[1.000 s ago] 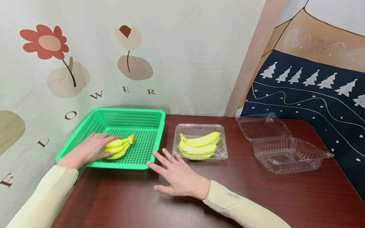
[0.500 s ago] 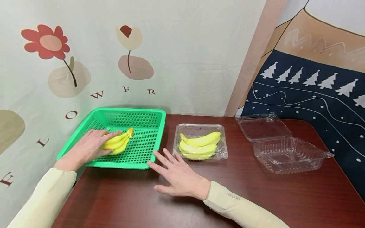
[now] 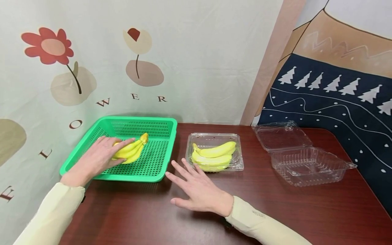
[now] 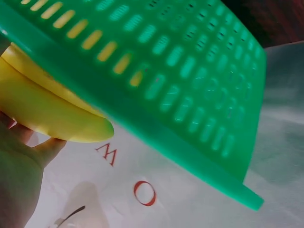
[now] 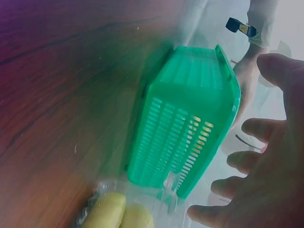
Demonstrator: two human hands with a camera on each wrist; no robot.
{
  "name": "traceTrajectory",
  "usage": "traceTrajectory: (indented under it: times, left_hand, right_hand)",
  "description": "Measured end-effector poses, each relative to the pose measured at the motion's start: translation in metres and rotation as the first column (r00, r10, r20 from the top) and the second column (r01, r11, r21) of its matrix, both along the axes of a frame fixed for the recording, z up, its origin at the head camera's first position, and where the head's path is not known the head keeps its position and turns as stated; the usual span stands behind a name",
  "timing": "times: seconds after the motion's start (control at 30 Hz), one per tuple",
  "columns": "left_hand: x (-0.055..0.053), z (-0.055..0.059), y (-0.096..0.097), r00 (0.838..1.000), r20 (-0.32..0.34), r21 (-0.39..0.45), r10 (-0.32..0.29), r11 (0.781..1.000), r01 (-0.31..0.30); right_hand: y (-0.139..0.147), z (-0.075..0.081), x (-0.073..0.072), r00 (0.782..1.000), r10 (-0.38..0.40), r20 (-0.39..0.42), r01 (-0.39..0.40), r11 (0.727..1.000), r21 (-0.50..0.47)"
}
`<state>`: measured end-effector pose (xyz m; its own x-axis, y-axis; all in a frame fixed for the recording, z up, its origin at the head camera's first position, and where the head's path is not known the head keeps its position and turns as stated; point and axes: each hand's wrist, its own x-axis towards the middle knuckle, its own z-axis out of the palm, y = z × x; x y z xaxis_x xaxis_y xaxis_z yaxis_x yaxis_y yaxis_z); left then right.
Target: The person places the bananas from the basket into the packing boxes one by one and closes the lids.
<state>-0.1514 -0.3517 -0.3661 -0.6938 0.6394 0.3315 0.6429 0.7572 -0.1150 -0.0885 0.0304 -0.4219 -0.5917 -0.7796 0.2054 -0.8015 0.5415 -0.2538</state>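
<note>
nearest are two cream sleeves, the left one and the right one, reaching over a reddish-brown desk. the right hand is palm down above the desk, holding nothing; its fingers are spread and fairly straight, aimed between the basket and the filled container. i can't tell whether its fingertips touch the container.

further left, the left hand grasps a bunch of yellow bananas, thumb on the near side and fingers over the far side. the bunch is inside the green basket, tilted, its stem end pointing up and to the right; whether it touches the basket's floor can't be made out. the left wrist view shows banana ends past the basket's rim and more yellow through the slots in its wall.

just right of the basket stands a clear plastic container with its lid down and bananas inside. well apart to the right is a second clear container, its lid folded back.

behind the desk hangs a pale cloth printed with flowers and letters, and to its right a dark blue panel with white trees.
</note>
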Motion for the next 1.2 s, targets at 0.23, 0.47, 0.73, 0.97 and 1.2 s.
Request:
traceTrajectory:
  times: [0.23, 0.47, 0.73, 0.97, 1.2]
  left_hand:
    - [0.003, 0.007, 0.015, 0.996, -0.080, 0.007, -0.048, 0.999, 0.048]
    - [0.005, 0.017, 0.033, 0.988, -0.137, 0.024, -0.075, 0.997, 0.080]
    - [0.007, 0.026, 0.060, 0.986, -0.142, 0.059, -0.082, 0.994, 0.091]
    - [0.009, 0.032, 0.087, 0.980, -0.162, 0.094, -0.114, 0.987, 0.131]
    - [0.007, 0.036, 0.118, 0.976, -0.179, 0.130, -0.121, 0.981, 0.145]
  right_hand:
    - [0.017, 0.002, 0.002, 1.000, -0.025, 0.017, 0.026, 0.999, -0.033]
    - [0.040, 0.007, 0.003, 0.996, -0.077, 0.037, 0.079, 0.994, -0.069]
    - [0.072, 0.016, 0.001, 0.989, -0.147, -0.023, 0.143, 0.982, -0.125]
    - [0.104, 0.024, 0.003, 0.974, -0.219, -0.057, 0.209, 0.968, -0.139]
    - [0.129, 0.034, 0.008, 0.957, -0.283, -0.059, 0.271, 0.950, -0.157]
